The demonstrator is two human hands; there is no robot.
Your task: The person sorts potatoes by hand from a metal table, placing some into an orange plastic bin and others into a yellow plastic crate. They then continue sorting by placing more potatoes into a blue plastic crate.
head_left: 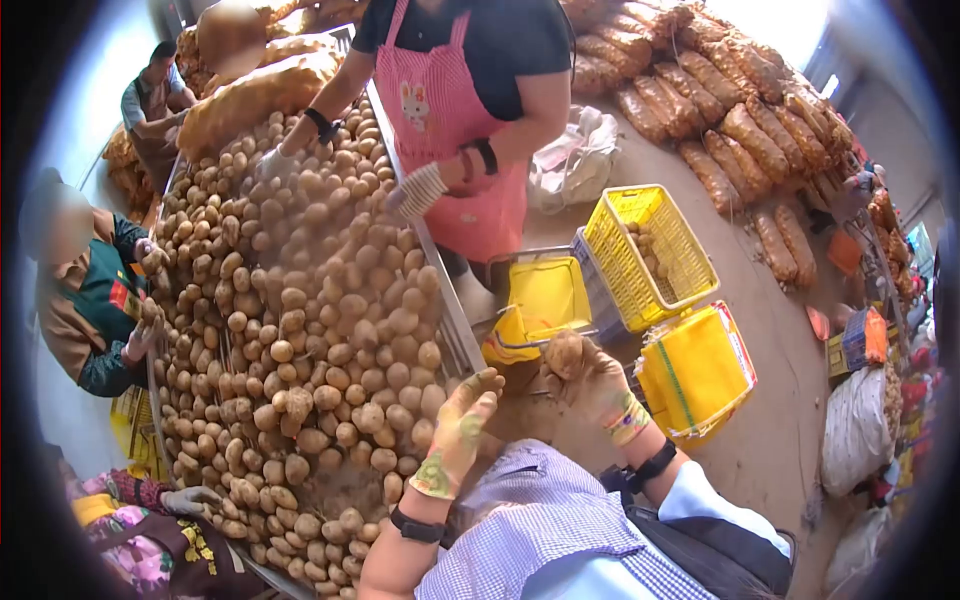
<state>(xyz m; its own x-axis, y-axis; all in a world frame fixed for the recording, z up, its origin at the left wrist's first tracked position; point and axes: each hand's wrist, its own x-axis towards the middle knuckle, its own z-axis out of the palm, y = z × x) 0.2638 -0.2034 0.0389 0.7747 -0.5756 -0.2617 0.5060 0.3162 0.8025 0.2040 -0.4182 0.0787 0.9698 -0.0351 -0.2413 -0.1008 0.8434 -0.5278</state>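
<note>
My right hand (pixel 598 390), in a stained light glove with a patterned cuff, grips a brown potato (pixel 565 356) beside the sorting table, above the floor. Nothing shows in my left hand (pixel 462 432), which is gloved the same way. It is raised at the table's near right edge with its fingers extended, close to the heaped potatoes (pixel 330 370). The table's metal rim (pixel 452 300) runs past its fingertips.
Across from me, a person in a pink apron (pixel 440 130) reaches into the heap. Other people work along the left side. Yellow crates (pixel 650 255) and a yellow-lined basket (pixel 545 300) stand to the right. Filled potato sacks (pixel 740 120) are stacked behind.
</note>
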